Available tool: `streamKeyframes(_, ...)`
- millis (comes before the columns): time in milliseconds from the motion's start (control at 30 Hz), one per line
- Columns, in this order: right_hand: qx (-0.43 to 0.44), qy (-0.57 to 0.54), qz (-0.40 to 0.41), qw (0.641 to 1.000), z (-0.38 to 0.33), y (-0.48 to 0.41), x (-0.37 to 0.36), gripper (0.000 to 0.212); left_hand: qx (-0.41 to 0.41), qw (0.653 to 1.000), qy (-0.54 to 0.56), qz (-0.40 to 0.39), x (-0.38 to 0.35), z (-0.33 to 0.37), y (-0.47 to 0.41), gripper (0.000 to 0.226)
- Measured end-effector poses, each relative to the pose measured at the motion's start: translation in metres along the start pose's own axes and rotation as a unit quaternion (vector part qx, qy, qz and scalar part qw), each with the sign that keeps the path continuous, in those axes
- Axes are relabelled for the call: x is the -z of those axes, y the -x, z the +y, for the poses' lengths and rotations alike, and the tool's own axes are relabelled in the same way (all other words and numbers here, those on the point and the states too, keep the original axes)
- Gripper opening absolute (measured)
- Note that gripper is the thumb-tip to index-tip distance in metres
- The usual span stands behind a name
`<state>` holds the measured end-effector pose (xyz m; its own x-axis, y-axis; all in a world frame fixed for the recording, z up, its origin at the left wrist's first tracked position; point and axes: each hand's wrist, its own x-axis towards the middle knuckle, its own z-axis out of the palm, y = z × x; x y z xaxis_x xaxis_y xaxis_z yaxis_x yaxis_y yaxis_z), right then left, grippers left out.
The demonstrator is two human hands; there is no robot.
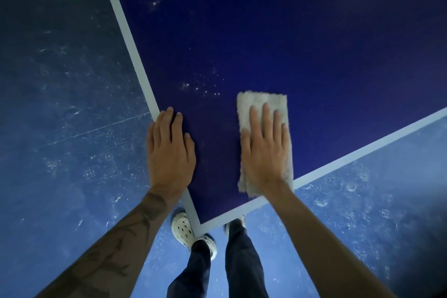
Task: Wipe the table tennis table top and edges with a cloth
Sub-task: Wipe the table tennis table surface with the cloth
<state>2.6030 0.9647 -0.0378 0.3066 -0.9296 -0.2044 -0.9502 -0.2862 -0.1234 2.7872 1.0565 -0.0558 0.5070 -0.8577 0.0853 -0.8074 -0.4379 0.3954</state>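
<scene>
The dark blue table tennis table top (pixel 278 38) fills the upper middle of the view, and its white-lined corner (pixel 198 227) points toward me. A folded pale grey cloth (pixel 262 101) lies near the right edge line. My right hand (pixel 264 150) presses flat on the cloth with straight fingers. My left hand (pixel 170 150) rests flat on the table at the left edge line, fingers straight, holding nothing. Whitish dust specks (pixel 198 87) dot the surface beyond my hands.
Below the table lies a blue, scuffed floor (pixel 60 104). My legs in dark trousers and a white perforated shoe (pixel 182 231) stand right at the table corner. The white edge lines (pixel 125 31) run away to the upper left and the right.
</scene>
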Motion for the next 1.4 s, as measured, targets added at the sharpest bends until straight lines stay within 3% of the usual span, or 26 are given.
streamKeyframes(100,-0.033,-0.039,0.022,0.998,-0.035,-0.054,0.005,0.064,0.001,1.0,0.0,0.004,0.0,0.001,0.0,0.047)
streamKeyframes(200,0.1,-0.021,0.022,0.995,-0.068,-0.05,-0.004,0.063,0.005,1.0,-0.007,0.0,0.002,0.002,-0.004,0.044)
streamKeyframes(300,0.215,0.006,-0.001,0.977,-0.05,-0.03,-0.006,0.062,0.028,1.0,0.003,-0.001,0.007,0.002,-0.018,0.043)
streamKeyframes(433,0.12,0.023,0.001,0.993,-0.013,-0.087,0.015,0.062,0.058,0.998,-0.005,0.009,0.007,0.0,-0.056,0.044)
streamKeyframes(567,0.047,-0.03,0.027,0.998,-0.054,-0.17,0.028,0.064,0.084,0.996,-0.013,0.016,-0.001,-0.002,-0.089,0.044)
streamKeyframes(667,0.156,-0.018,0.016,0.987,-0.099,-0.168,0.019,0.064,0.08,0.996,-0.02,0.018,-0.005,-0.004,-0.092,0.045)
streamKeyframes(767,0.296,0.008,-0.002,0.955,-0.094,-0.147,0.013,0.062,0.084,0.996,-0.023,0.012,-0.004,-0.005,-0.092,0.047)
streamKeyframes(900,0.219,0.015,0.011,0.976,-0.07,-0.211,0.031,0.062,0.093,0.995,-0.019,0.006,-0.003,-0.004,-0.095,0.047)
streamKeyframes(1033,0.14,-0.016,0.022,0.99,-0.116,-0.275,0.042,0.064,0.094,0.995,-0.021,0.004,-0.004,-0.004,-0.095,0.049)
streamKeyframes(1133,0.262,-0.001,-0.001,0.965,-0.14,-0.253,0.034,0.064,0.093,0.995,-0.025,0.008,-0.002,-0.003,-0.096,0.049)
streamKeyframes(1233,0.366,0.027,-0.021,0.93,-0.114,-0.241,0.032,0.062,0.094,0.995,-0.025,0.008,-0.002,-0.003,-0.096,0.05)
streamKeyframes(1400,0.21,0.003,0.002,0.978,-0.129,-0.323,0.051,0.063,0.101,0.995,-0.024,-0.002,-0.004,-0.005,-0.096,0.05)
